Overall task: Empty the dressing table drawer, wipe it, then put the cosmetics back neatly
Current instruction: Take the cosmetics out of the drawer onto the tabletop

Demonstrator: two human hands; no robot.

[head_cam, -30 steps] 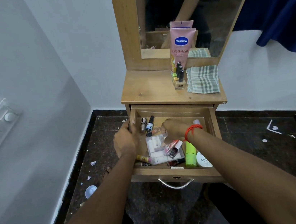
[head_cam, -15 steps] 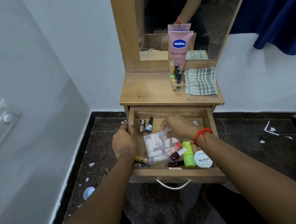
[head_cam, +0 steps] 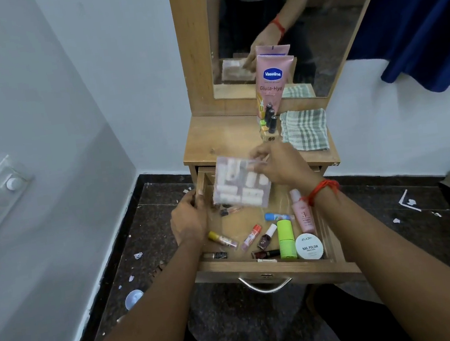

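The wooden dressing table drawer (head_cam: 262,270) stands pulled out in the lower middle of the head view, under the light-wood bench (head_cam: 222,139). It is far from empty: a green plastic bottle (head_cam: 286,238), a white round nail-polish tub (head_cam: 309,246), a pink bottle (head_cam: 302,216) and several small tubes lie loose on its floor. My left hand (head_cam: 189,221) has its grip curled over the drawer's left wall. My right hand (head_cam: 280,167), just above centre, has its grip pinched on the upper right corner of a clear plastic pouch of small white pieces (head_cam: 241,185), which hangs above the back of the drawer. On the bench, right of centre, a pink Vaseline tube (head_cam: 274,83) stands with little dark-capped bottles, a green checked cloth (head_cam: 305,132) just beside them.

I judge three risks. Held by one corner, the pouch could spill if its seal is open. A careless set-down could topple the upright bottles. It could also land on the cloth I need for wiping.
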